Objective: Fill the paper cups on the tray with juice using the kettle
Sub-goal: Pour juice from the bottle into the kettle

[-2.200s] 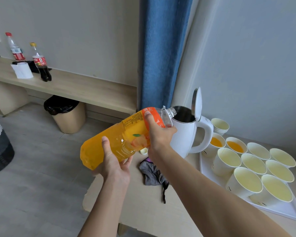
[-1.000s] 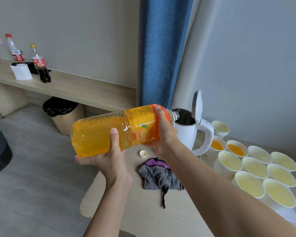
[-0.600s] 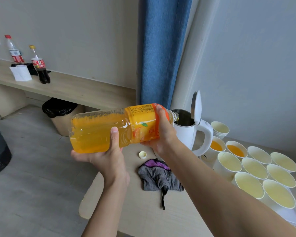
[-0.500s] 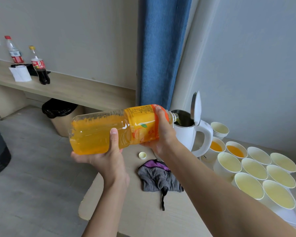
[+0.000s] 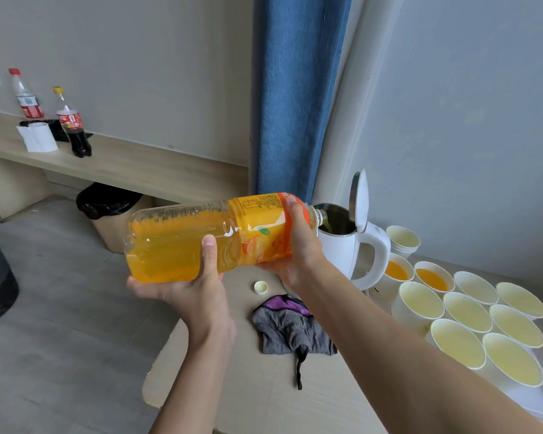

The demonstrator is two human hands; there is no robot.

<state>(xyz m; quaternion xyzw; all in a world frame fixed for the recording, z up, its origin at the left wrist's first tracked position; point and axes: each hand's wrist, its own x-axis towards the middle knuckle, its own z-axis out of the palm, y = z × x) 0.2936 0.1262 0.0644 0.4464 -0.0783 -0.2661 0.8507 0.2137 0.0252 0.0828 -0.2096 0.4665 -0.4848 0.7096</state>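
Observation:
A large bottle of orange juice [image 5: 182,242] lies almost level in the air, its open neck over the mouth of the white kettle [image 5: 342,249], whose lid stands up. Juice runs from the neck into the kettle. My left hand [image 5: 195,286] grips the bottle's base end from below, thumb up its side. My right hand [image 5: 295,245] grips the labelled part near the neck. Several paper cups [image 5: 464,311] stand on the white tray [image 5: 527,399] to the right; two cups [image 5: 397,270] nearest the kettle hold juice, the others show pale insides.
The bottle's cap [image 5: 261,287] lies on the table beside a grey and purple cloth [image 5: 292,330]. A stack of spare cups [image 5: 403,239] stands behind the tray. A wall shelf holds two bottles [image 5: 72,123]; a bin [image 5: 110,214] sits below, a blue curtain [image 5: 295,95] behind.
Both hands have raised the bottle's base end from a downward slant to nearly level, bringing the neck over the kettle's mouth. Juice now flows into the kettle.

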